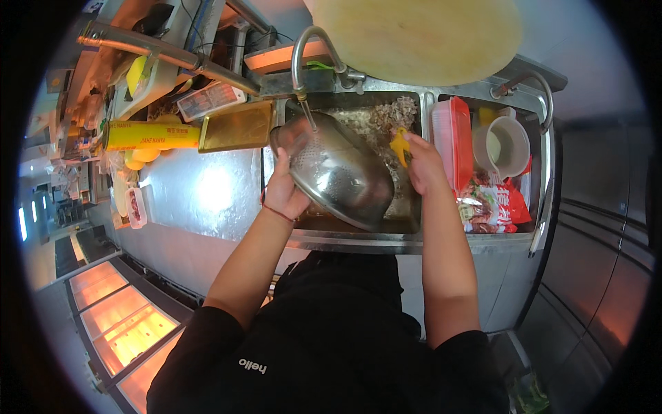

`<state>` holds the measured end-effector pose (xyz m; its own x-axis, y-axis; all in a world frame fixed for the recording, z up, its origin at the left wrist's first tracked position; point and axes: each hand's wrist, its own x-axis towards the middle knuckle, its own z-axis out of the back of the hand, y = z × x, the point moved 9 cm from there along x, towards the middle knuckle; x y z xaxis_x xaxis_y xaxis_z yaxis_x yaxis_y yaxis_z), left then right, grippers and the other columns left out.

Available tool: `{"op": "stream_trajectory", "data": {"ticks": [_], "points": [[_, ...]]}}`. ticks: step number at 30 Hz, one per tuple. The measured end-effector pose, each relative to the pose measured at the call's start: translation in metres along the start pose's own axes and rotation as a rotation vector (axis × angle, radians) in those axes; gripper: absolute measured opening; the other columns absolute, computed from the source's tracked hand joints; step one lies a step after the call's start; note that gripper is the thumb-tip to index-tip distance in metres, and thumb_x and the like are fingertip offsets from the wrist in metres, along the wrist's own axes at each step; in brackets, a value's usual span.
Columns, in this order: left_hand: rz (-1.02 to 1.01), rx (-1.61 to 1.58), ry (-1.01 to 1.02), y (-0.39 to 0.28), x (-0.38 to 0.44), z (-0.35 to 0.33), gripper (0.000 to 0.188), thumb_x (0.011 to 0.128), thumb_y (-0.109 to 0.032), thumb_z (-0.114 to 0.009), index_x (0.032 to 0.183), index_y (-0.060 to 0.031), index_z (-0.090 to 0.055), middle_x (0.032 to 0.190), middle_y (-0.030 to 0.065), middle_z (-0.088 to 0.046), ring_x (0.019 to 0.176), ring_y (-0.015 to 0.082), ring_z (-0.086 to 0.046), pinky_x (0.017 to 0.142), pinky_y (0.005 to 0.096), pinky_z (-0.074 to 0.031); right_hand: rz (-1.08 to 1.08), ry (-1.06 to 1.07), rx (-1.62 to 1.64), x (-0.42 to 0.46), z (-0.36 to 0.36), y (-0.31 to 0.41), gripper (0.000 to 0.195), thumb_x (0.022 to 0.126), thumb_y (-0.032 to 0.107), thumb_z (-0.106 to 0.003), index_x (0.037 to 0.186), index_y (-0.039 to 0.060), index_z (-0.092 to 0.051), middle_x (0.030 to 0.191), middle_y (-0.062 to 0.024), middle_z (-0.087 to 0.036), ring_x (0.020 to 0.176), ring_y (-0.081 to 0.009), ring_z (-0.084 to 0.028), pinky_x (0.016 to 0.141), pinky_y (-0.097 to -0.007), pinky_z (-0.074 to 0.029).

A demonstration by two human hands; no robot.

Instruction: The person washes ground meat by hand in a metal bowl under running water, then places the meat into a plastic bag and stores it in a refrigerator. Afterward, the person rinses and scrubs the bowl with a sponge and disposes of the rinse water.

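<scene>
My left hand (288,191) grips the rim of a stainless steel colander (339,176). The colander is tilted over the left sink basin (406,222), its perforated outer side facing up. Water runs onto it from the tip of a curved metal faucet (297,57). On the right, my right hand (425,163) pinches a yellow sponge or cloth (400,146), apart from the colander. Behind that hand, a heap of greyish-brown food scraps (397,113) lies in the basin's far right corner, with brownish water around it. The colander hides much of the basin.
The right basin (532,217) holds a red-lidded plastic container (461,142), a white plastic jug (517,150) and a red food packet (496,204). A round board (419,39) stands behind the sink. Left are a gold-coloured tray (238,127) and a yellow roll (155,135) on the steel counter (207,196).
</scene>
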<state>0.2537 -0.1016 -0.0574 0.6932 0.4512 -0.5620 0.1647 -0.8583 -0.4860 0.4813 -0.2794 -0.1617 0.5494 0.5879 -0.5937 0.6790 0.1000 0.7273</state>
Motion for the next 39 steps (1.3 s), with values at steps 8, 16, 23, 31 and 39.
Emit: {"op": "stream_trajectory", "data": {"ticks": [8,16,23,31,39], "points": [[0.068,-0.020,0.044,0.005,-0.001,0.001,0.070,0.113,-0.061,-0.038,0.155,-0.0060,-0.049,0.150,0.0154,-0.061,0.139,0.0333,-0.058,0.121,0.0513,-0.043,-0.155,0.051,0.432,-0.055,-0.028,0.010,0.037,0.115,0.027,-0.051,0.142,0.0041,-0.064,0.120,-0.0088,-0.074,0.102,-0.0188,-0.070,0.089,-0.0292,-0.055],[0.088,-0.026,0.038,0.006,-0.004,-0.004,0.071,0.112,-0.061,-0.041,0.153,-0.0046,-0.050,0.148,0.0154,-0.063,0.137,0.0337,-0.060,0.120,0.0512,-0.044,0.131,0.089,-0.113,-0.027,-0.010,-0.001,0.030,0.112,0.010,-0.052,0.138,0.0008,-0.065,0.124,-0.0078,-0.074,0.110,-0.0179,-0.070,0.096,-0.0310,-0.054],[0.095,-0.050,0.051,0.008,-0.007,-0.007,0.072,0.111,-0.062,-0.042,0.153,-0.0033,-0.051,0.148,0.0170,-0.062,0.137,0.0354,-0.059,0.121,0.0537,-0.043,0.244,-0.050,-0.166,-0.043,-0.020,0.017,0.037,0.101,-0.003,-0.065,0.139,0.0008,-0.065,0.118,-0.0043,-0.075,0.105,-0.0130,-0.070,0.090,-0.0265,-0.054],[0.067,-0.046,0.024,0.004,-0.011,-0.009,0.069,0.113,-0.059,-0.042,0.154,-0.0042,-0.050,0.150,0.0162,-0.062,0.139,0.0350,-0.058,0.121,0.0537,-0.043,0.189,-0.012,-0.244,-0.049,-0.009,0.025,0.035,0.101,-0.003,-0.067,0.136,0.0037,-0.064,0.116,-0.0039,-0.075,0.098,-0.0108,-0.069,0.088,-0.0263,-0.055],[0.062,-0.099,0.066,0.003,-0.013,-0.007,0.067,0.113,-0.057,-0.044,0.155,-0.0046,-0.050,0.152,0.0145,-0.061,0.142,0.0341,-0.056,0.123,0.0522,-0.040,0.187,0.250,0.202,-0.080,-0.053,0.030,0.029,0.102,-0.006,-0.062,0.126,0.0098,-0.058,0.121,-0.0080,-0.071,0.102,-0.0157,-0.068,0.090,-0.0298,-0.056]]}}
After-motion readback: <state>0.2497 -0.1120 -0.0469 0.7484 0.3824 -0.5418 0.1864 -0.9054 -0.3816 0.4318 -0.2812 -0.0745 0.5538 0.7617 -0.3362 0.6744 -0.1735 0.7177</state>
